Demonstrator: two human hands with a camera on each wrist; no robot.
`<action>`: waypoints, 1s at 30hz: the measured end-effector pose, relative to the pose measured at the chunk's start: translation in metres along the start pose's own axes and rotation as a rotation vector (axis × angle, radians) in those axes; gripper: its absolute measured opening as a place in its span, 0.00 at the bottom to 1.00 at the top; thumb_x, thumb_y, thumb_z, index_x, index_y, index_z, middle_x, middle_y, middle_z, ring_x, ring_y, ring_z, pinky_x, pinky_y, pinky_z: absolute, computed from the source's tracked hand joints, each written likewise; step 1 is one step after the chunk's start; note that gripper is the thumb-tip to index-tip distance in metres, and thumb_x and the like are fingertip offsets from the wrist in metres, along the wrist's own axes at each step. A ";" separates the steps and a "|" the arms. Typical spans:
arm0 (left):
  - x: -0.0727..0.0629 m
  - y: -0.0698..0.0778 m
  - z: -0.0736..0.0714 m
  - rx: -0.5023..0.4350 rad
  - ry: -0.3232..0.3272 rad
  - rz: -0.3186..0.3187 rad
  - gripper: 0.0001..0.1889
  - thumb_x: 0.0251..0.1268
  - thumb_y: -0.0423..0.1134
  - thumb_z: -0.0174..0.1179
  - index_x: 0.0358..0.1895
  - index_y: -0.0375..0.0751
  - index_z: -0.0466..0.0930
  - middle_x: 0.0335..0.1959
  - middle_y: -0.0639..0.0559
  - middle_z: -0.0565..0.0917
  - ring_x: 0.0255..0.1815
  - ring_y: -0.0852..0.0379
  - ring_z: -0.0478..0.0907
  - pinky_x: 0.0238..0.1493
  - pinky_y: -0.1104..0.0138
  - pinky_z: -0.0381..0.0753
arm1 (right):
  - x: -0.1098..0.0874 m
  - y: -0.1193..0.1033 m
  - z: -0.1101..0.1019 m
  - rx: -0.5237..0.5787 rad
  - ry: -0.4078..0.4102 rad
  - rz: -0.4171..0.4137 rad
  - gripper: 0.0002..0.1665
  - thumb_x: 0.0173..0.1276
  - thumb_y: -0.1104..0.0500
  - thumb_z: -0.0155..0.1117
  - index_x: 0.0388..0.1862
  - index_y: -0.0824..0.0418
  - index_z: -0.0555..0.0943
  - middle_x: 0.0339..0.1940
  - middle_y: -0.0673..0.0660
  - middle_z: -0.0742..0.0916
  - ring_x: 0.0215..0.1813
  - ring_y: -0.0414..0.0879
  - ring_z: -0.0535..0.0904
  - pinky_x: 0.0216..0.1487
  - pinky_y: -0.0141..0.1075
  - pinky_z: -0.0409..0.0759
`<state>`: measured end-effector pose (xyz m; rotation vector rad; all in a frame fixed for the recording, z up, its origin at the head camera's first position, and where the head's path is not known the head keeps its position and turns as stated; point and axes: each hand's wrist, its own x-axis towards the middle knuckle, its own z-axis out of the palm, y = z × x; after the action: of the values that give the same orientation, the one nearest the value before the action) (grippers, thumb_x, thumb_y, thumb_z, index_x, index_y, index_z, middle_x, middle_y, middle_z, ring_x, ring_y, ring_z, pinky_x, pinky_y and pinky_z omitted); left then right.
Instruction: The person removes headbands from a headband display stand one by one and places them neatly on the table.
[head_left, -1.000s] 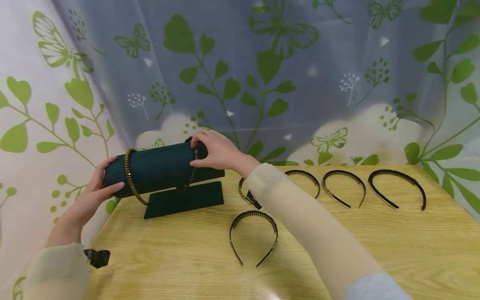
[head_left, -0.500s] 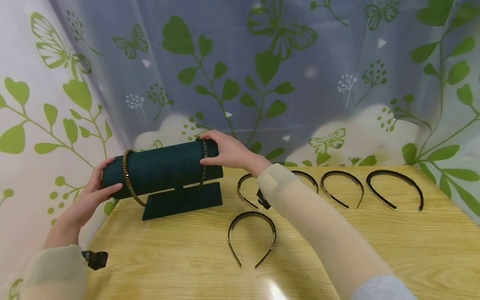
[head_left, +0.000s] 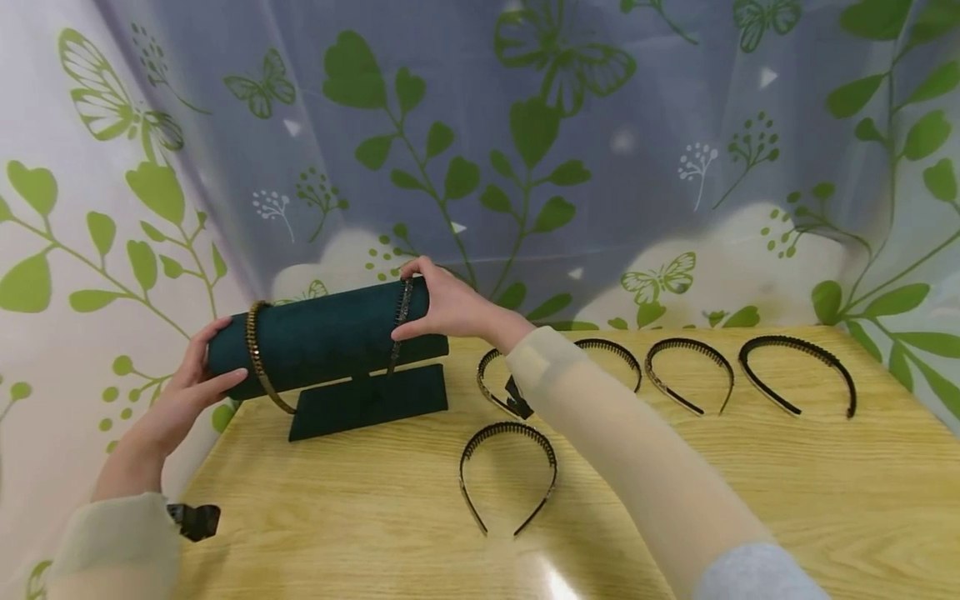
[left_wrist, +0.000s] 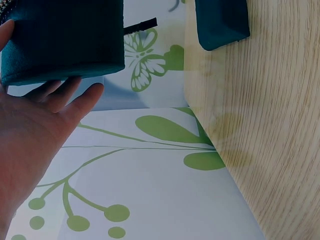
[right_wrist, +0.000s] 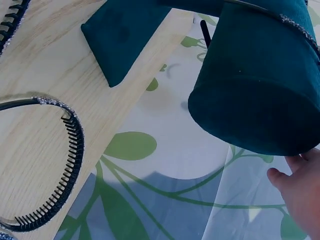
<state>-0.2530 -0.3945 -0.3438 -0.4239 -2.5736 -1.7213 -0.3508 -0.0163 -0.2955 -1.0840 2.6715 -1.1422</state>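
A dark green, velvety headband display stand has a thick roll above a flat base. My left hand grips the roll's left end, thumb in front and fingers over the top; the left wrist view shows more fingers spread across the end. A gold-coloured headband sits round the roll near that hand. Toward the right end, a dark glittery toothed headband straddles the roll. My right hand holds this headband, fingertips at its top and thumb on its front side. In the right wrist view the roll's round end faces the camera.
On the wooden table lies a black toothed headband, front centre. Several more headbands, such as the thick black one at far right, form a row behind, partly hidden by my right sleeve. A leaf-printed curtain hangs behind.
My right hand first shifts the dark headband right along the roll, then slightly back left, ending right of where it began. My left hand keeps its grip on the roll's end.
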 end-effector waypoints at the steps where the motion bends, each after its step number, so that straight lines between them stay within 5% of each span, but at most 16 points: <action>1: 0.000 0.000 0.000 0.000 0.001 0.000 0.39 0.75 0.34 0.51 0.76 0.73 0.40 0.71 0.43 0.48 0.56 0.70 0.63 0.44 0.77 0.68 | 0.001 -0.001 0.001 -0.002 0.005 0.004 0.51 0.55 0.43 0.76 0.69 0.57 0.59 0.70 0.54 0.65 0.72 0.48 0.60 0.66 0.44 0.63; 12: -0.001 0.003 0.001 0.015 0.012 -0.005 0.39 0.75 0.35 0.51 0.76 0.73 0.40 0.71 0.40 0.47 0.56 0.67 0.63 0.44 0.77 0.68 | 0.005 -0.005 0.005 -0.162 0.002 0.036 0.69 0.50 0.33 0.75 0.80 0.50 0.45 0.79 0.52 0.54 0.77 0.49 0.49 0.70 0.49 0.56; 19: -0.002 0.004 0.001 0.009 0.011 -0.004 0.39 0.75 0.35 0.51 0.76 0.73 0.41 0.71 0.41 0.47 0.56 0.67 0.63 0.44 0.77 0.68 | 0.004 -0.008 0.001 -0.310 -0.021 0.062 0.65 0.50 0.29 0.72 0.79 0.53 0.52 0.77 0.54 0.60 0.75 0.52 0.54 0.70 0.51 0.56; 22: -0.002 0.003 0.001 0.011 0.010 -0.004 0.39 0.75 0.35 0.51 0.76 0.72 0.40 0.71 0.40 0.47 0.56 0.68 0.63 0.44 0.77 0.68 | 0.003 -0.003 -0.002 -0.288 -0.015 0.071 0.63 0.50 0.30 0.72 0.78 0.53 0.55 0.76 0.53 0.62 0.75 0.52 0.56 0.69 0.50 0.58; 30: -0.001 0.004 0.001 -0.003 0.012 -0.013 0.39 0.75 0.33 0.50 0.76 0.72 0.40 0.71 0.39 0.45 0.56 0.68 0.64 0.45 0.75 0.69 | -0.007 0.017 -0.008 -0.025 -0.005 0.130 0.62 0.51 0.36 0.75 0.79 0.47 0.52 0.77 0.53 0.59 0.75 0.53 0.56 0.67 0.51 0.61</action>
<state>-0.2510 -0.3920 -0.3410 -0.3965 -2.5712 -1.7270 -0.3582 0.0010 -0.3019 -0.8999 2.7137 -1.0847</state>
